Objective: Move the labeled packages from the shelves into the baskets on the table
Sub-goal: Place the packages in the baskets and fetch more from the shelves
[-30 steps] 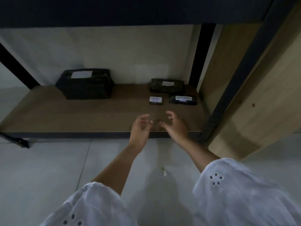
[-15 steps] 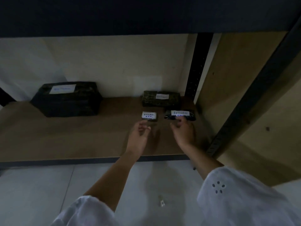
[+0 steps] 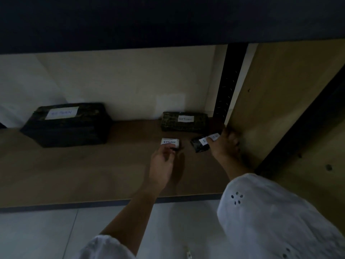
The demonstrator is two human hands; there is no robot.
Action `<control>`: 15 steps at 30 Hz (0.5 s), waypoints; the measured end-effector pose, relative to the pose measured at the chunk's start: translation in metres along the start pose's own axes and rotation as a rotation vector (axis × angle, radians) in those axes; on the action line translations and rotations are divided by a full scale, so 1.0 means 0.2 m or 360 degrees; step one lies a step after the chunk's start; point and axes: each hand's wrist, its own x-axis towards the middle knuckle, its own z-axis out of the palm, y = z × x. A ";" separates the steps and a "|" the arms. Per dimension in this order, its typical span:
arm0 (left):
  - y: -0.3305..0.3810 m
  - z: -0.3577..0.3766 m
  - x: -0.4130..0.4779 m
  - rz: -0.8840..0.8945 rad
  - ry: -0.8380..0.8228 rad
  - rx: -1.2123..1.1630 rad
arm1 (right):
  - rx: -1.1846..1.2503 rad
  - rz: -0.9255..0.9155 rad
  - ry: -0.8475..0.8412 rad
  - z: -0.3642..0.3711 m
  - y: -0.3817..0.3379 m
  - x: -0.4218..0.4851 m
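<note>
Four labelled packages (image 3: 65, 126) sit on the shelf (image 3: 74, 174); none basketed. Right hand (image 3: 224, 146) grips the tilted packet (image 3: 199, 145), three o'clock of the small packet (image 3: 170, 142); left hand (image 3: 162, 161) fingers (image 3: 170, 148) curl at the latter, hold unconfirmed.

We seem to be in a parcel storeroom: a wooden shelf (image 3: 74, 174) on a slotted metal upright (image 3: 226, 86) holds black-wrapped packages (image 3: 65, 131) labelled RETURN, above a tiled floor (image 3: 37, 232).

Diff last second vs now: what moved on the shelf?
Both hands went forward over the shelf. The right hand now grips the flat black package and has skewed it; the left hand touches the small package, grip unclear. The large package and rear package stayed put.
</note>
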 end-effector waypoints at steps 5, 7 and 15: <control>-0.03 -0.01 0.07 -0.0002 0.0163 0.0447 | 0.0246 0.0073 0.0007 -0.03 -0.01 -0.01; -0.01 0.01 0.12 -0.0069 0.0205 0.0705 | 0.0572 0.0216 -0.0029 -0.04 0.00 -0.04; 0.03 0.06 0.28 -0.0364 0.0003 0.0990 | 0.1209 0.0306 -0.0215 -0.03 0.07 -0.12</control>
